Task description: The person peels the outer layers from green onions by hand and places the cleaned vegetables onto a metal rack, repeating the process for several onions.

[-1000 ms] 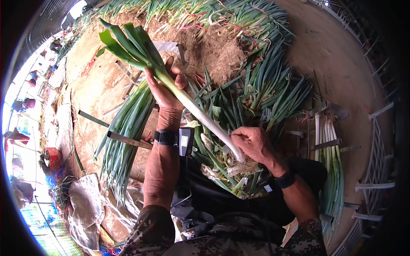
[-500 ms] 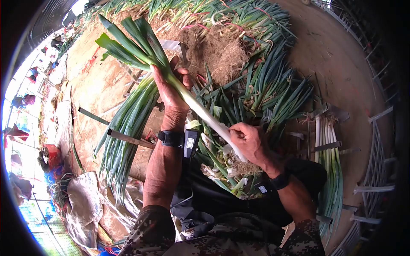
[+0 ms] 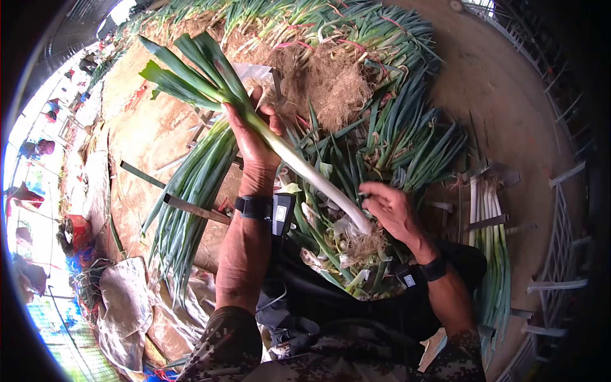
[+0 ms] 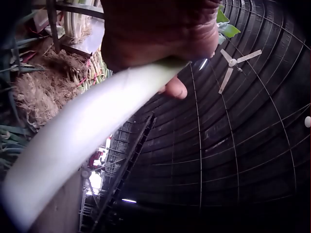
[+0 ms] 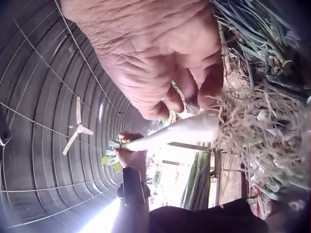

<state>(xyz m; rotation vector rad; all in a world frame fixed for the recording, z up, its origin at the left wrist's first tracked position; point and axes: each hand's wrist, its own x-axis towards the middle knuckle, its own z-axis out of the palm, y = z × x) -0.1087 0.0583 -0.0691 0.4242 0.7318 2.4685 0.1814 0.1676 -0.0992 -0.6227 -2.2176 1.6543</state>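
Note:
My left hand (image 3: 258,140) grips a long green onion (image 3: 312,175) round the upper part of its white shank, with the green leaves fanning out past the thumb. The stalk slants down to the right, and its pale root end shows large in the right wrist view, with a tangle of thin roots (image 5: 265,128) beyond it. Close beside that end is my right hand (image 3: 391,213), its fingers loosely bent and spread apart. A loose whitish skin (image 3: 345,227) lies by the root end. In the left wrist view the shank (image 4: 92,121) passes under the palm.
A bundle of green onions (image 3: 194,184) lies across metal bars (image 3: 197,209) on the left, another bundle (image 3: 490,223) in a rack on the right. Onion heaps (image 3: 407,121) with a mass of dry roots (image 3: 334,89) spread ahead. Peelings (image 3: 331,248) pile up near the lap.
My right hand slid along the lower shank, then came away to the right with its fingers loosening. My left hand kept its grip, the onion shifting slightly.

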